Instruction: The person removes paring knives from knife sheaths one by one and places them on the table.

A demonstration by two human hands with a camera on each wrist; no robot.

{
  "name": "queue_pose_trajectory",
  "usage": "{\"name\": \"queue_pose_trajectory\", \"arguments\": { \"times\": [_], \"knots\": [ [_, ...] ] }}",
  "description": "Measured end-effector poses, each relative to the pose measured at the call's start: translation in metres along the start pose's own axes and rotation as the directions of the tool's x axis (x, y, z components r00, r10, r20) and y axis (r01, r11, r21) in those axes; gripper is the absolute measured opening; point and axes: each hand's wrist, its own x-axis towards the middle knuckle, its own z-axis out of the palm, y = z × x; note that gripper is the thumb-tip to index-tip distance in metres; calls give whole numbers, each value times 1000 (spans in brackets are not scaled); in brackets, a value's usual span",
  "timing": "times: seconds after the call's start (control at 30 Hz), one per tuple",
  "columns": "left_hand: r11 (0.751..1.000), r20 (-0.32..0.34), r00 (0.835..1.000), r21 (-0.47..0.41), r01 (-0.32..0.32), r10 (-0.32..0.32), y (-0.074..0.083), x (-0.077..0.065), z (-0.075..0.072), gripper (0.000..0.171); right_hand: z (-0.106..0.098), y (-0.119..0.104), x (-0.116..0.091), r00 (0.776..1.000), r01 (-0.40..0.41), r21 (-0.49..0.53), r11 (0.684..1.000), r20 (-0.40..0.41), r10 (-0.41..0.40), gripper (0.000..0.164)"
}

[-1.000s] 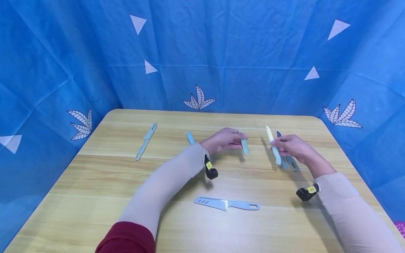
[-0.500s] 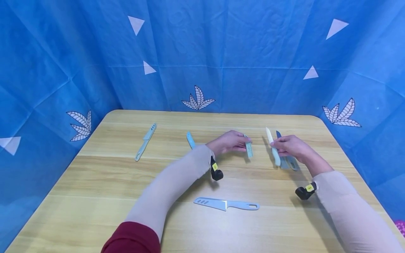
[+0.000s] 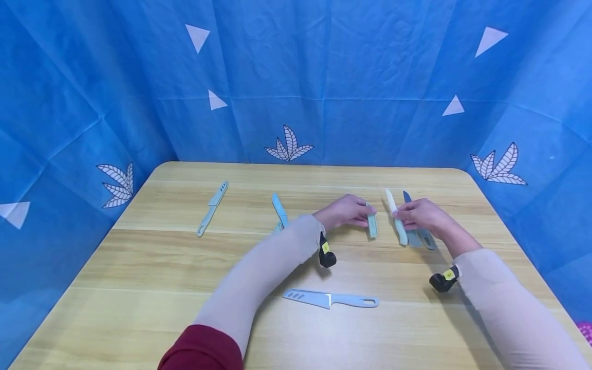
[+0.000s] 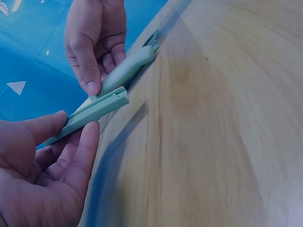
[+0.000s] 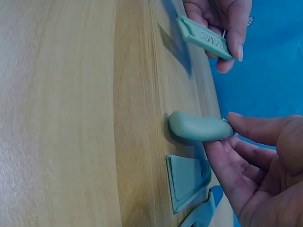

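My left hand (image 3: 349, 209) pinches a pale green knife sheath (image 3: 372, 227) between thumb and fingers. "RAMIC" lettering shows on the sheath (image 5: 208, 41) in the right wrist view. To its right, my right hand (image 3: 424, 216) holds a knife (image 3: 400, 234) with a white blade and pale green handle, gripped where blade and handle meet. In the head view its blade points away from me. Sheath and knife are apart. Beside the knife's handle (image 5: 201, 126) in the right wrist view lie another sheath (image 5: 189, 182) and a teal handle (image 5: 201, 215), partly hidden.
A light blue sheathed knife (image 3: 330, 298) lies crosswise near the front. Another knife (image 3: 211, 208) lies at the left. A blue handle (image 3: 279, 208) lies behind my left sleeve, which covers part of what is there. Blue cloth (image 3: 296, 77) hangs beyond the wooden table (image 3: 115, 288).
My left hand has moved right with the sheath, closer to the knife. My right hand has stayed nearly in place, with the knife lowered slightly. More shows beside the blue handle behind my left sleeve.
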Motion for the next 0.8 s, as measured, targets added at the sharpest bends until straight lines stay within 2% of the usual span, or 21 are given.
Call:
{"name": "queue_pose_trajectory", "arguments": {
  "times": [0.47, 0.8],
  "knots": [
    [989, -39, 999, 146, -29, 35, -2, 9, 16, 11, 2, -3, 1, 1000, -16, -41, 999, -2, 16, 42],
    [971, -153, 987, 240, -8, 46, -7, 22, 26, 13, 2, -1, 4, 999, -15, -62, 998, -38, 13, 43]
  ]
}}
